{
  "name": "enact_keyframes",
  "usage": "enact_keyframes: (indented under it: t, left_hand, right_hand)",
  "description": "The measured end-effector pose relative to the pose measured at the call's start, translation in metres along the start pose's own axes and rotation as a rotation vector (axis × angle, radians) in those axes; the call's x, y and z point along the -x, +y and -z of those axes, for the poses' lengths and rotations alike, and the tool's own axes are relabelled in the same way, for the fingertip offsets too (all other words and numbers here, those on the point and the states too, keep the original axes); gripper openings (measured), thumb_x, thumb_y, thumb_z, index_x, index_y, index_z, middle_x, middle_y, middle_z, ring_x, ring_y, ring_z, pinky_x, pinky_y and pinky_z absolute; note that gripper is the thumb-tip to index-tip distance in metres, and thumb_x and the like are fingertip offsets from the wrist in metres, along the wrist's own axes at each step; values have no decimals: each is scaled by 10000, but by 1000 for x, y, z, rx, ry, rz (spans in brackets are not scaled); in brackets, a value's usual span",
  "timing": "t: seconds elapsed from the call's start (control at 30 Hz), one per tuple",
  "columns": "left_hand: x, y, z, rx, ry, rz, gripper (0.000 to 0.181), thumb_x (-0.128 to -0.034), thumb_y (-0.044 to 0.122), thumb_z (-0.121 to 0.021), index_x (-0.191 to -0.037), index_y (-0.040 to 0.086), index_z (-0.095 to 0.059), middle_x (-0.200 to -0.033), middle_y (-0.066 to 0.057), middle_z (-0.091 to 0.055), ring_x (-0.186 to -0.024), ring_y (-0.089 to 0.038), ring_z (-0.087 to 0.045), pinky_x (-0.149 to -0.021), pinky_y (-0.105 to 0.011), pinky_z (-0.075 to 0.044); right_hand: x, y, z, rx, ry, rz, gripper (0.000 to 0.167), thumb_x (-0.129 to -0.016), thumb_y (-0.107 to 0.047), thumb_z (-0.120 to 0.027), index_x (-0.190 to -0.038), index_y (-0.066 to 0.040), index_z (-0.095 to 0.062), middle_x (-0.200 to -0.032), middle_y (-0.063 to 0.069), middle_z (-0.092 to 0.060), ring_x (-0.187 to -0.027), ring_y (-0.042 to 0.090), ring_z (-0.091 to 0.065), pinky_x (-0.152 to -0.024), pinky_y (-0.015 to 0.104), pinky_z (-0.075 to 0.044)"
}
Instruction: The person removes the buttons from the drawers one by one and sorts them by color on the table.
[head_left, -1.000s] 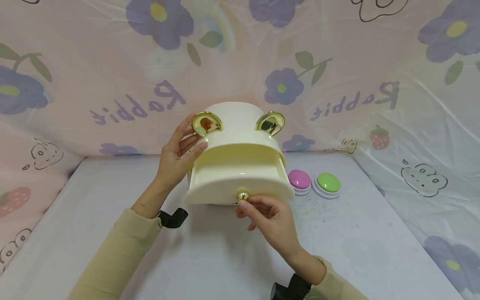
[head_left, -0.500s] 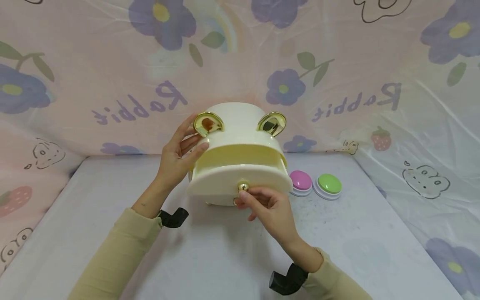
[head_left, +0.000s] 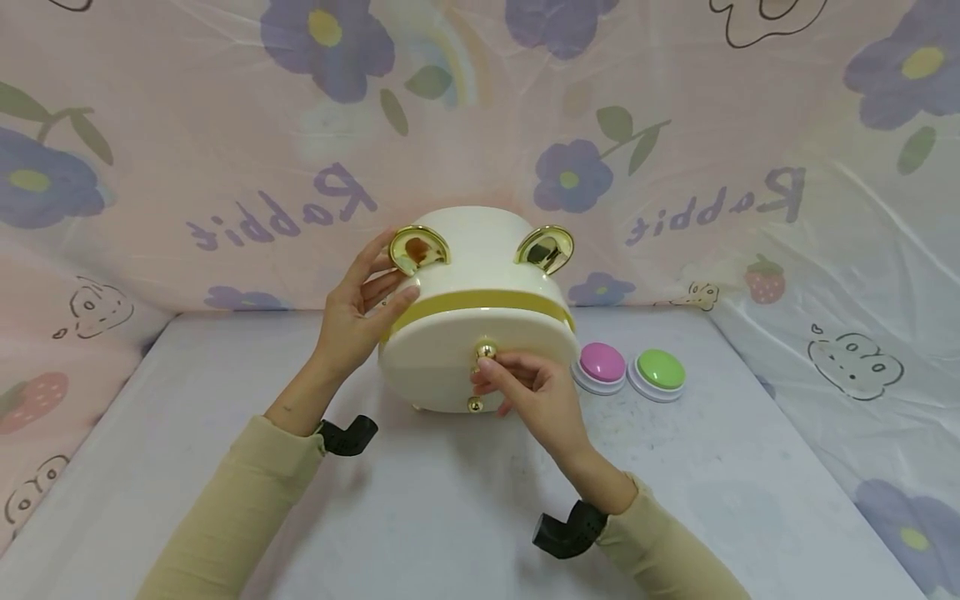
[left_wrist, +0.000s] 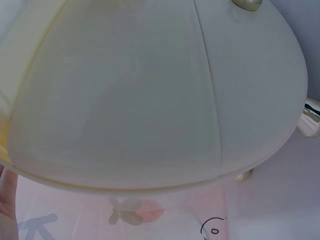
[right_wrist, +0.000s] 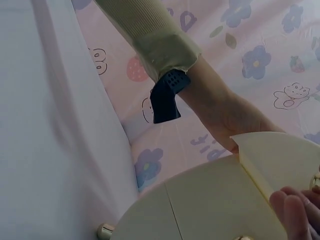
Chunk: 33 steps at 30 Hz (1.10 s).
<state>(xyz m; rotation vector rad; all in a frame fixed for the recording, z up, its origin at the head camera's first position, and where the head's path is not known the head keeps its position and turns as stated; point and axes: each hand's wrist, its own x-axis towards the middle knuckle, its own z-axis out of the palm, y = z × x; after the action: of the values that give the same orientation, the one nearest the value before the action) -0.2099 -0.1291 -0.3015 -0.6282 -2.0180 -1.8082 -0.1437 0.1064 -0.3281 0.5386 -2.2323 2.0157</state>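
A cream-white drawer box (head_left: 472, 237) with two gold ears (head_left: 418, 250) stands at the middle of the table. Its upper drawer (head_left: 427, 354) sticks out a little, leaving a narrow gap under the lid. The right hand (head_left: 542, 404) pinches the drawer's gold knob (head_left: 486, 351) between thumb and fingers. Against the box's left side rests the left hand (head_left: 356, 312), fingers extended behind the ear and thumb on the front. The box's smooth curved body (left_wrist: 125, 100) fills most of the left wrist view. In the right wrist view, the protruding drawer front (right_wrist: 280, 152) shows beside right-hand fingers (right_wrist: 295, 215).
A pink push button (head_left: 602, 362) and a green push button (head_left: 661, 368), both with white bases, stand right of the box. Another gold knob (head_left: 475, 404) sits low on the box front. A printed pink curtain (head_left: 465, 150) rises behind the white table (head_left: 450, 508).
The upper drawer has slid back into the box from far out to a narrow gap. The right hand has moved away from the viewer with its knob. The left hand stays at the side.
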Motion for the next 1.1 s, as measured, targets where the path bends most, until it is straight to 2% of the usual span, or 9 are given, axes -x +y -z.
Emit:
enact_keyframes:
  t: [0.13,0.23,0.57,0.83,1.1]
  left_hand:
    - [0,-1,0,-1,4,-15,698,-870,4,-672,-1465,256,-408,-1236,-63,-533,-1131,-97,-608,-1036,-278,-471]
    - [0,-1,0,-1,4,-24,701,-866,-2,-675,-1465,247,-409,-1235,-71,-534,-1127,-99,-610,-1034,-276,-472]
    - [-1,-1,0,-8,-3,-8,693,-873,28,-678,-1461,281,-411,-1242,-64,-530,-1146,-144,-607,-1028,-269,-476]
    - [0,-1,0,-7,-2,-10,688,-874,28,-678,-1459,276,-413,-1236,-68,-533,-1141,-136,-611,-1034,-325,-477]
    - [0,-1,0,-13,0,-7,692,-874,32,-679,-1460,288,-411,-1242,-66,-535,-1147,-153,-611,-1035,-296,-475]
  right_hand:
    - [-8,2,0,-4,14,-11,190,-912,-178,-663,-1006,-20,-712,-901,159,-728,-771,175,-719,-512,395,-576]
    - [-13,3,0,-14,25,-20,191,-912,-187,-663,-989,-20,-713,-890,149,-729,-770,178,-719,-510,359,-573]
    - [-24,7,1,-6,37,-12,218,-910,-227,-669,-981,-26,-717,-874,136,-732,-759,208,-717,-514,348,-578]
    - [-27,9,0,-22,48,-16,214,-895,-205,-688,-979,-9,-714,-878,139,-735,-756,226,-724,-497,338,-573]
    - [-25,9,1,-19,39,-33,229,-909,-221,-672,-982,-9,-714,-876,133,-735,-752,209,-720,-509,344,-577]
